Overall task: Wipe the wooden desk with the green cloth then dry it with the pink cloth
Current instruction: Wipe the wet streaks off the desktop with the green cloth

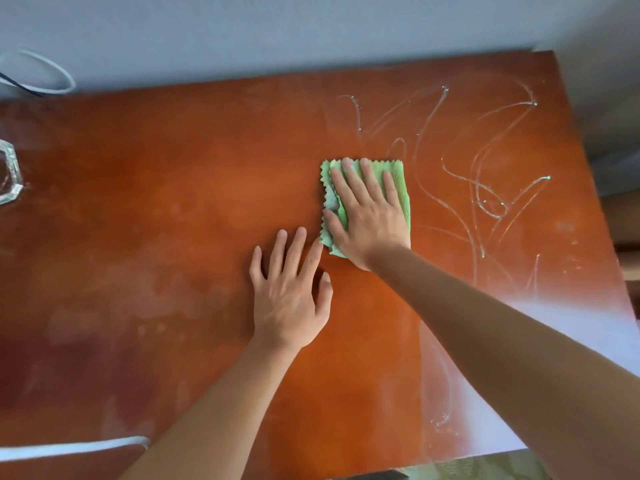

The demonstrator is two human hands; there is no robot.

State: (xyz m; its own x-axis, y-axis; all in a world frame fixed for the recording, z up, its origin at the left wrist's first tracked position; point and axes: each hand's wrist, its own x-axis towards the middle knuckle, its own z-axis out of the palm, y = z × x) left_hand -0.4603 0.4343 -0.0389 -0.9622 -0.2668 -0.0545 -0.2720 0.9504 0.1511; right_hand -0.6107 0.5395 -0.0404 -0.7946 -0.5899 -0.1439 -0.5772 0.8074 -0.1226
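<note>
The wooden desk (173,237) fills the view, reddish brown and glossy. A folded green cloth (400,178) with zigzag edges lies right of its centre. My right hand (367,216) presses flat on the cloth with straight fingers. My left hand (291,289) rests flat on the bare wood just left of the cloth, its fingers spread, the index fingertip at the cloth's edge. Wet streaks (485,174) curve over the desk's right part. No pink cloth is in view.
A clear glass object (8,174) sits at the desk's left edge. White cable loops (41,71) lie at the back left against the wall, and a white cable (76,446) crosses the front left. The desk's right edge (602,209) drops off to the floor.
</note>
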